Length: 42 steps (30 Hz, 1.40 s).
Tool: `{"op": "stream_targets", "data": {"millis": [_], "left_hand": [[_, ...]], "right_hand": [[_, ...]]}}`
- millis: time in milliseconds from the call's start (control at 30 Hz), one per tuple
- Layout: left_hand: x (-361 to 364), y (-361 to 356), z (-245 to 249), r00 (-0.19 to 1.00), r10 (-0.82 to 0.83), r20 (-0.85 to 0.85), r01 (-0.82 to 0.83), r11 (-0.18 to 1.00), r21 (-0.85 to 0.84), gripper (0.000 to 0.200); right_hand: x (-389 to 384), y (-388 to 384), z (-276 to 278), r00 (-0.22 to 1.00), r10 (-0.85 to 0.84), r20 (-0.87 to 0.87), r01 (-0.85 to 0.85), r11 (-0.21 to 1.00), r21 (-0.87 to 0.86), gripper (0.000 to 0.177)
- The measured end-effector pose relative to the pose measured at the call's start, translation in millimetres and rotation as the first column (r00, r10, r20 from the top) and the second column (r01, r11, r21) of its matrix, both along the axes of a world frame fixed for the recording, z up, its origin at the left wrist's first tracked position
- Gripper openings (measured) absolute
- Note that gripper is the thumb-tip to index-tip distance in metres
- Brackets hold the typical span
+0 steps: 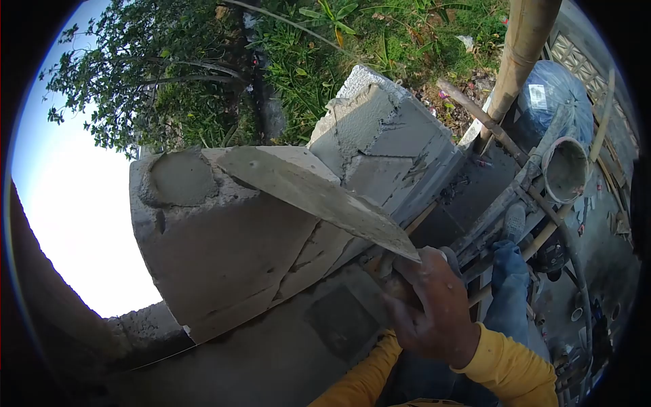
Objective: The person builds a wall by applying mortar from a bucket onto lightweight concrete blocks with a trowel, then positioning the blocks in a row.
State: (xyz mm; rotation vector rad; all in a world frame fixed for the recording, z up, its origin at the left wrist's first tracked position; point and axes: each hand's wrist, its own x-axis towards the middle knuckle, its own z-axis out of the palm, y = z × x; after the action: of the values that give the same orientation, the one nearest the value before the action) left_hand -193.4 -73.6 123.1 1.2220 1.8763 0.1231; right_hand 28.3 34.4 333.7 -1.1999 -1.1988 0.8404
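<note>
My right hand [434,308] is closed around the grip of a pointed trowel [319,197]. Its long, mortar-smeared blade reaches up and left across the top of a pale block wall [217,237]. Left of the blade tip, a round patch of wet mortar [183,178] lies on the block's top. Behind the blade stands a higher block [386,125] with mortar smeared on its face. My left sleeve [366,373] is yellow and runs up behind my right hand, which hides the left hand.
Bamboo poles [522,61] of a scaffold rise at the right. A mortar-stained bucket [566,169] stands by them, near a blue plastic bag [556,102]. My shoe [514,220] rests on the scaffold. A thin string [166,358] runs along the lower left. Greenery grows beyond the wall.
</note>
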Motion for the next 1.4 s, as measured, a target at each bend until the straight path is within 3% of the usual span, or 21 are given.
{"op": "stream_targets", "data": {"millis": [167,367,467,567,767,867,1067,1133,1233,1267,1333,1400], "left_hand": [[-1,1,2,1.0,0.004,-0.002,-0.004,1.0,-0.007,0.103],[-2,2,7,1.0,0.013,-0.003,-0.013,1.0,-0.019,0.102],[-2,1,9,1.0,0.017,-0.004,-0.017,0.999,-0.028,0.102],[-6,1,11,1.0,0.012,-0.015,-0.013,0.999,-0.029,0.102],[-5,1,15,1.0,0.016,-0.014,-0.017,0.999,-0.041,0.101],[-3,2,17,1.0,0.015,-0.017,-0.015,0.999,-0.053,0.101],[10,10,26,0.999,0.01,-0.049,-0.017,0.989,-0.144,0.101],[13,12,29,0.997,-0.014,-0.07,0.002,0.986,-0.169,0.101],[-6,-21,-4,0.989,-0.074,-0.125,0.1,0.972,0.213,0.088],[-2,-11,14,0.999,-0.022,-0.042,0.021,1.0,-0.021,0.075],[0,-14,13,1.0,0.021,-0.015,-0.02,0.997,0.071,0.071],[1,-11,19,0.999,0.042,-0.019,-0.04,0.997,0.059,0.076]], "right_hand": [[-19,15,6,0.998,0.055,-0.025,-0.055,0.998,0.019,0.056],[5,-25,-8,0.999,0.027,-0.026,-0.026,0.998,0.064,0.057],[12,-5,11,0.997,-0.038,0.072,0.039,0.999,-0.02,0.048],[19,19,26,0.999,0.03,-0.026,-0.033,0.995,-0.093,0.048],[38,37,42,0.984,0.177,-0.015,-0.174,0.977,0.123,0.052],[39,16,28,0.967,0.208,-0.146,-0.191,0.974,0.122,0.049],[35,2,-2,0.979,-0.11,0.169,0.121,0.991,-0.051,0.051],[39,7,-6,0.951,-0.175,0.254,0.184,0.983,-0.012,0.052],[35,16,-16,0.916,-0.205,0.345,0.211,0.977,0.02,0.053],[32,18,-18,0.901,-0.204,0.382,0.209,0.977,0.027,0.054],[29,27,-16,0.87,-0.222,0.44,0.229,0.973,0.036,0.054],[25,38,-13,0.827,-0.247,0.505,0.262,0.964,0.042,0.053]]}}
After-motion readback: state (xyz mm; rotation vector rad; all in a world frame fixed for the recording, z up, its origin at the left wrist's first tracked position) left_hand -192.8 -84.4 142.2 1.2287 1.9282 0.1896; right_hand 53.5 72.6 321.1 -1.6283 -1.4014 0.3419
